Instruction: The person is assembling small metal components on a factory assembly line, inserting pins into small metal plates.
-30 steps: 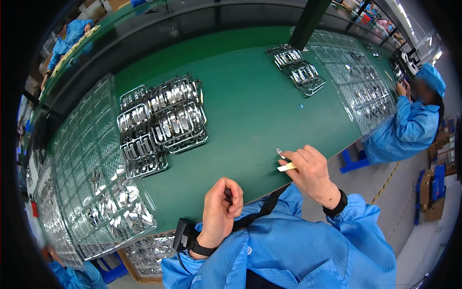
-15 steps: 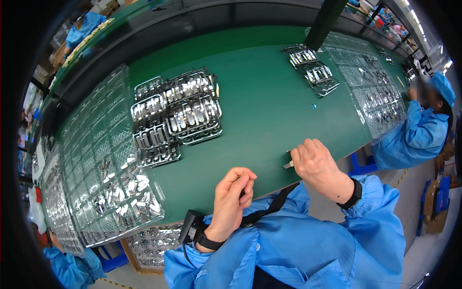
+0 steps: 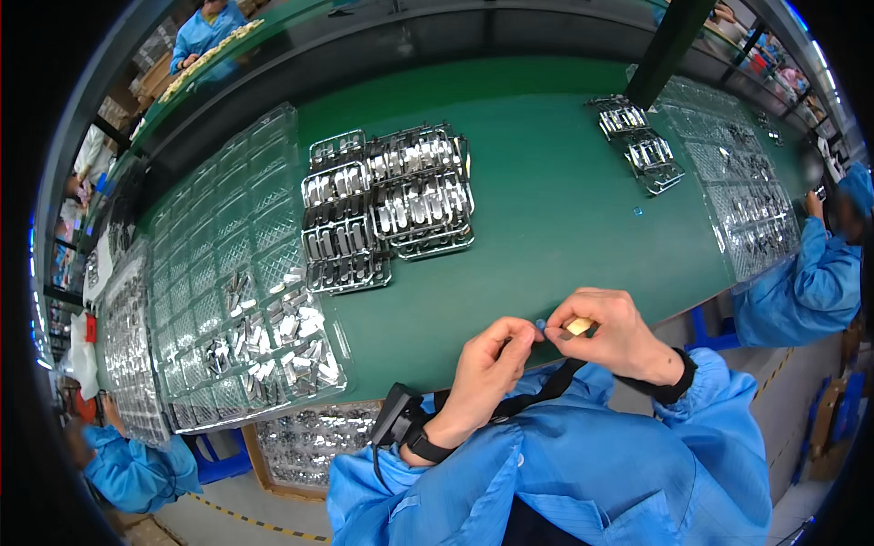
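My right hand [image 3: 617, 335], fingers closed, pinches a small flat metal piece [image 3: 580, 325] that shines yellowish in the light. Close beside it, my left hand [image 3: 492, 366] is closed in a pinch, its fingertips nearly meeting those of the right. Between the two sets of fingertips shows a tiny blue bit [image 3: 541, 324]; which hand grips it I cannot tell. Both hands are above the near edge of the green table [image 3: 537, 255]. What the left fingers hold, if anything, is hidden.
Stacked wire racks of shiny metal parts [image 3: 387, 196] stand left of centre, smaller racks [image 3: 637, 146] at the far right. Clear compartment trays [image 3: 246, 300] with loose metal pieces lie left. A small blue piece [image 3: 637, 211] lies on the table. A co-worker [image 3: 801, 259] sits right.
My hands have come together; the right moved down and turned, showing the metal piece's bright face. The blue bit now shows between the fingertips. The whole view has shifted slightly.
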Demonstrator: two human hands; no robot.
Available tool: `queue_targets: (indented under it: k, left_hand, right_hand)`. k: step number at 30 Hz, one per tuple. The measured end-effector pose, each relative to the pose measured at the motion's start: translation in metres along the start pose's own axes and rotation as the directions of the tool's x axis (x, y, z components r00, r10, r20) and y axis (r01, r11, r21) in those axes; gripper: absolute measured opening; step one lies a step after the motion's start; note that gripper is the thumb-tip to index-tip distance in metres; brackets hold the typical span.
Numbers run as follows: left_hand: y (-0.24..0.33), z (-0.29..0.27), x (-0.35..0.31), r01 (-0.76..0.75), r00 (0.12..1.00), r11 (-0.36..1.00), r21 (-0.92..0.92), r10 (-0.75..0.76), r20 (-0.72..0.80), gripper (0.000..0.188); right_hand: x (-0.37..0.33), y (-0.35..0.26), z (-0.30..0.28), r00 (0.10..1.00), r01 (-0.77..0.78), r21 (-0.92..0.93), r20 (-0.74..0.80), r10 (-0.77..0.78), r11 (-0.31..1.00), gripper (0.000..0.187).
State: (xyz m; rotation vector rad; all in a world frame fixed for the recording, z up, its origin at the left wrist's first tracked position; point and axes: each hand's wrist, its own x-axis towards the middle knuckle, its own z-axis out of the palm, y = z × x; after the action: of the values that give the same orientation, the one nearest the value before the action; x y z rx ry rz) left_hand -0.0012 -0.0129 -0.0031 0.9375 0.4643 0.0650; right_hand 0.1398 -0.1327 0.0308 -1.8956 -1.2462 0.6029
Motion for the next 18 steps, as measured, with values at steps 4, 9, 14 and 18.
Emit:
queue_targets:
  k: [4, 9, 14, 18]
  left_hand:
    - [-0.002, -0.002, 0.003, -0.027, 1.0, 1.0, -0.01, 0.027, -0.013, 0.02]
    - [-0.002, -0.004, 0.004, -0.043, 0.998, 0.993, -0.106, 0.039, -0.044, 0.021]
    - [-0.003, -0.006, 0.002, -0.073, 0.997, 0.991, -0.113, 0.072, -0.018, 0.022]
    - [-0.004, -0.007, 0.002, 0.001, 0.999, 0.979, -0.204, 0.007, 0.042, 0.028]
  right_hand:
    - [0.002, -0.005, 0.018, 0.993, 0.021, 0.111, -0.12, -0.007, 0.994, 0.01]
    - [0.005, -0.006, 0.029, 0.981, 0.077, 0.144, -0.188, -0.05, 0.987, 0.01]
    - [0.008, -0.012, 0.031, 0.981, -0.114, 0.343, -0.109, 0.16, 0.932, 0.013]
    - [0.011, 0.0, 0.04, 0.984, -0.039, 0.346, -0.148, 0.096, 0.937, 0.014]
